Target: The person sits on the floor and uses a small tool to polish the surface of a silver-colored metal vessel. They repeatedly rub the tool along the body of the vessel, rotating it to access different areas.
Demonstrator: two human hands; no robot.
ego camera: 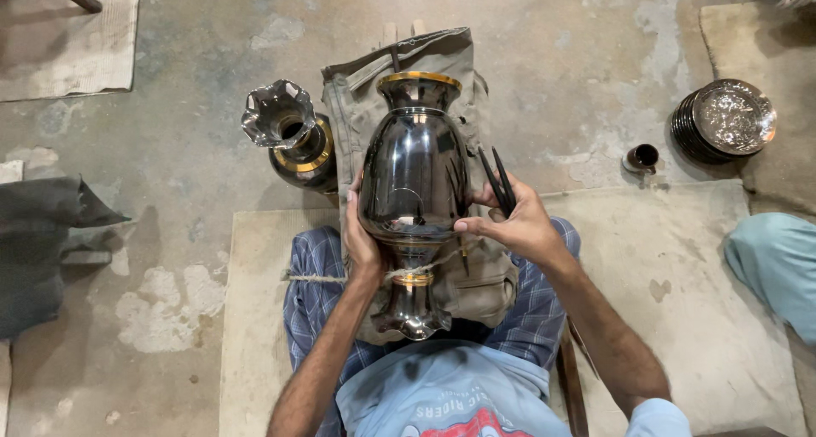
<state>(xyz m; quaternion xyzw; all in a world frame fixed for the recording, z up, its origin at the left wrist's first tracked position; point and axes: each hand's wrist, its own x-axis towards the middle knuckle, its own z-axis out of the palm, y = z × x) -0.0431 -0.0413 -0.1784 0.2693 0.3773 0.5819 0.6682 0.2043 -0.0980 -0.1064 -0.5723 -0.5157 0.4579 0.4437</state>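
A shiny black metal vase [414, 173] with gold bands lies on its side on a khaki cloth [442, 71] over my legs, its fluted mouth toward me. My left hand [360, 237] cups the vase's left flank. My right hand [514, 224] touches the vase's right side with thumb and fingertips while gripping two thin dark tools [498, 182] that stick up between the fingers. A cord [316, 276] runs across my lap under the vase's neck.
A second black vase [293, 135] with a fluted mouth stands on the concrete floor at the left. A stack of embossed metal plates [727, 118] and a small dark cup [643, 157] sit at the right. Another person's light blue sleeve [773, 263] shows at the right edge.
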